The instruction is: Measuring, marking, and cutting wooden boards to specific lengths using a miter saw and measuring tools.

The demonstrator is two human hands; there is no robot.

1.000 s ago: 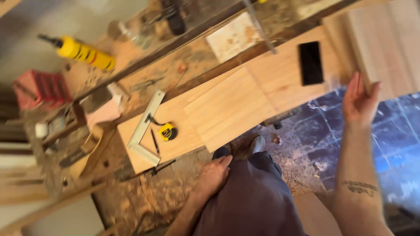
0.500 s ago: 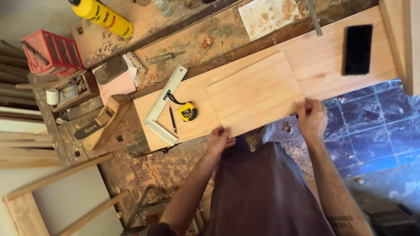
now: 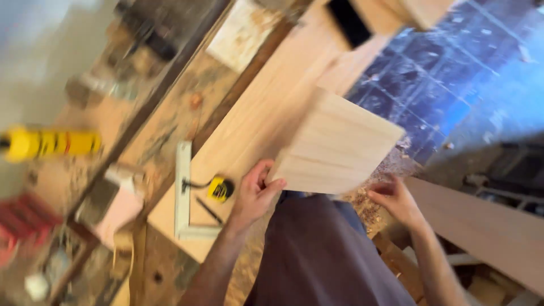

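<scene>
Nearest you, your left hand (image 3: 255, 195) is clamped on the lower corner of the pale wooden panel (image 3: 337, 147), thumb on top and fingers wrapped under its edge, while your right hand (image 3: 396, 198) sits just below the panel's near edge with its fingers loosely apart, and whether it touches the wood is hard to tell through the blur. Half a second ago that panel lay flat on the long board (image 3: 266, 113) with both your hands at its near edge; now it is lifted and tilted, its far corner raised out over the blue tiled floor (image 3: 453, 68), so it looks to be coming off the table (image 3: 164, 266) and its weight rests mostly on your left grip. Just left of your left hand, the yellow tape measure (image 3: 220, 188), a pencil (image 3: 208, 209) and the white framing square (image 3: 184, 195) lie on the board's near end. Farther off, a dark phone (image 3: 348, 21) rests near the board's far end, and a yellow glue bottle (image 3: 51, 143) lies at the far left.
</scene>
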